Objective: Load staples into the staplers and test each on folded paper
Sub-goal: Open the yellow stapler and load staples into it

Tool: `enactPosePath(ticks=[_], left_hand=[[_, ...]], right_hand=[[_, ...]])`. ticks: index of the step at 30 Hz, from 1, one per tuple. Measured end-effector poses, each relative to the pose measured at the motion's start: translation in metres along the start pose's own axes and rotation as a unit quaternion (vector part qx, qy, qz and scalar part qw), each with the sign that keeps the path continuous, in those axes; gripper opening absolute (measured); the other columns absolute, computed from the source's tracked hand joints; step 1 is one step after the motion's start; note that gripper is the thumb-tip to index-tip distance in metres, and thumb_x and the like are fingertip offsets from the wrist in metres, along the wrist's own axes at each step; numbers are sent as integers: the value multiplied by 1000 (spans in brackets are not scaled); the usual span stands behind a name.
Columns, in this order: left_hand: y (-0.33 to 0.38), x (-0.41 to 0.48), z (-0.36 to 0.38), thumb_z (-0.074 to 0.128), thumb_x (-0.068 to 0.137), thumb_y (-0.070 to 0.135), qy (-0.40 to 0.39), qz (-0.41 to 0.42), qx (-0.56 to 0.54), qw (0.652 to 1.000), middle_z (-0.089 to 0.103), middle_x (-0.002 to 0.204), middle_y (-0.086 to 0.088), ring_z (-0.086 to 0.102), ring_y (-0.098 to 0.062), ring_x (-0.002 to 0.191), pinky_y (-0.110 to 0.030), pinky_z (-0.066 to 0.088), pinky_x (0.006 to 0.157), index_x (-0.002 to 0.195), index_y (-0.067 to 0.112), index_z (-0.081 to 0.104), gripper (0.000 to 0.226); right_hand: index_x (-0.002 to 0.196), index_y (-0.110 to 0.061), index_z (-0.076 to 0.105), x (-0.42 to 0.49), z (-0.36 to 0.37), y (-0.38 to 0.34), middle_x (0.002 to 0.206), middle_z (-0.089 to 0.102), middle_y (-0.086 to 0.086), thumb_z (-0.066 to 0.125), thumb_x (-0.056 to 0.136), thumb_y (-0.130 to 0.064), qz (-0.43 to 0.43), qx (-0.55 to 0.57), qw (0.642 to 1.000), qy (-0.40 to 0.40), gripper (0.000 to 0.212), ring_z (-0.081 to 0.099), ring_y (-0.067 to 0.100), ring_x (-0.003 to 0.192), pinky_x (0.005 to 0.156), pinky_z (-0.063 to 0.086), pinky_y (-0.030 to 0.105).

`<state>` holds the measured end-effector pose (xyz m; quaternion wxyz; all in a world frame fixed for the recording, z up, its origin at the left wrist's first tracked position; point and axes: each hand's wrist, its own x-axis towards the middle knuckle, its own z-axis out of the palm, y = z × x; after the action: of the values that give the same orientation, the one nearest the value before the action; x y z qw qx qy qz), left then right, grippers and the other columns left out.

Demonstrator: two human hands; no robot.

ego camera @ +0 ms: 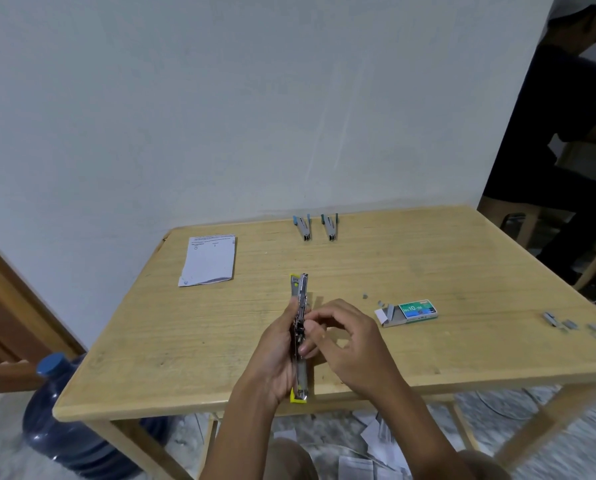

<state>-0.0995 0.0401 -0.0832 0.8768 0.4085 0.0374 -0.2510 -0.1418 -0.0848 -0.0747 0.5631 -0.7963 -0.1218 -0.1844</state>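
A: The yellow stapler [303,289] is held swung open above the near edge of the bench [428,265]. It is gripped along its length by the left hand [279,351], so the magazine is presented face up.

B: The right hand [348,344] is curled in, fingertips pinching at that magazine (whether a strip lies under them cannot be told).

A: The staple box [416,311] is lying open toward the right edge, within easy reach, with loose staples [563,323] scattered beyond.

B: The blue staplers [301,228] are parked at the far edge. The folded paper [209,259] is set far left, presumably reserved for testing.
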Motion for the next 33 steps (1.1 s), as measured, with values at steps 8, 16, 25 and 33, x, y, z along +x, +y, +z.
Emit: enactPosePath(ticks=[8, 16, 25, 33], left_hand=[[2, -1, 4, 49, 99, 38, -8, -5, 5, 1000, 51, 56, -7, 43, -13, 42, -22, 34, 41, 99, 4, 61, 36], [2, -17, 21, 44, 103, 38, 51, 109, 283, 952, 52, 51, -5, 41, -14, 41, -24, 33, 46, 77, 8, 58, 42], [27, -25, 57, 38, 103, 41, 102, 221, 788, 565, 57, 77, 0, 52, -19, 64, -32, 35, 50, 95, 16, 49, 29], [29, -19, 44, 46, 103, 35, 65, 131, 374, 916, 57, 61, -14, 38, -16, 40, -25, 32, 44, 89, 4, 56, 36]], right_hand=[[104, -22, 70, 9, 0, -14, 88, 73, 9, 61, 96, -19, 129, 115, 984, 40, 13, 72, 22, 74, 62, 53, 16], [101, -9, 72, 28, 4, -12, 106, 73, 13, 53, 99, -19, 343, 436, 820, 144, 22, 69, 22, 98, 92, 55, 39], [72, -7, 67, 30, 16, -22, 60, 67, 6, 49, 95, -13, 462, 617, 622, 140, 30, 68, 19, 52, 55, 56, 26], [89, -14, 62, 34, -9, -12, 57, 40, -6, 43, 102, -29, 380, 396, 808, 211, 27, 32, 9, 45, 40, 30, 21]])
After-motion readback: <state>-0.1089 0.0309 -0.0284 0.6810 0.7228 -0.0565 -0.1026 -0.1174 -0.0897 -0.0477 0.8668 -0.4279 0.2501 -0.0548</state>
